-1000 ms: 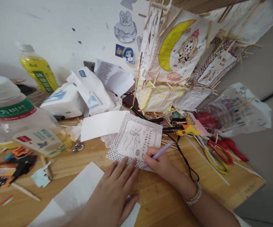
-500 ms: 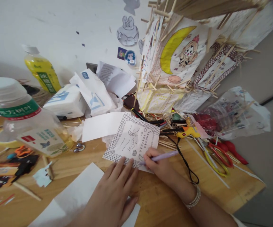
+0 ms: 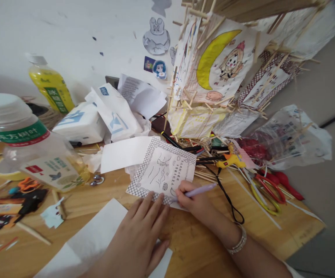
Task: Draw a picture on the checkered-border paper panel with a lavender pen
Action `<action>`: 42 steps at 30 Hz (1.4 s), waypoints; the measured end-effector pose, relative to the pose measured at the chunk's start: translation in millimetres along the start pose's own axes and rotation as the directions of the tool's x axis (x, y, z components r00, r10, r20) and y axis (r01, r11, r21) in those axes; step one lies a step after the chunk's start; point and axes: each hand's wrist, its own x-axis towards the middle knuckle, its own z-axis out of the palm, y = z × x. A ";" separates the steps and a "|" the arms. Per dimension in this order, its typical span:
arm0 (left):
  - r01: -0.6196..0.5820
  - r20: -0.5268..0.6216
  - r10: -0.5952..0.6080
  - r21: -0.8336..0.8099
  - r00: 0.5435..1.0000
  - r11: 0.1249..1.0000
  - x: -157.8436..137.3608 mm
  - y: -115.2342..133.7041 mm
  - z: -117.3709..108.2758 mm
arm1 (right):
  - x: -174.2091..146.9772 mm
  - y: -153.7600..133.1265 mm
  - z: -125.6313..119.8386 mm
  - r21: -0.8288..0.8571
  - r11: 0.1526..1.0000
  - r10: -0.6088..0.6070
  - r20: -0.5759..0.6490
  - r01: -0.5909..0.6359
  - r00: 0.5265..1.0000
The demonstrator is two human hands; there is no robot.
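A white sheet with black line drawings, handwritten characters and a cross-hatched border (image 3: 156, 172) lies at an angle on the wooden table. My left hand (image 3: 142, 227) is spread flat, its fingertips pressing on the sheet's near edge. Pinched in my right hand (image 3: 193, 200) is a light purple pen (image 3: 202, 189), its tip down at the lower right border of the drawing. My right fingers hide part of that corner. Under my left hand lies another blank white sheet (image 3: 94, 231).
Bottles (image 3: 47, 154) and tissue packs (image 3: 82, 121) stand at the left and back. A stick-framed paper lantern (image 3: 216, 65) rises at the back right. Red-and-yellow-handled scissors (image 3: 271, 189), a yellow glue gun (image 3: 231, 160), black pens and sticks lie right; paper scraps lie left.
The purple pen and my right hand have shifted very slightly at the sheet's lower right border. My left hand stays in place on the paper.
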 end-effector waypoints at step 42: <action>-0.046 -0.037 0.048 0.058 0.998 0.997 -0.5 0.9 1.1 | 1.6 -2.8 0.3 0.069 0.995 0.073 -0.034 -0.071 0.997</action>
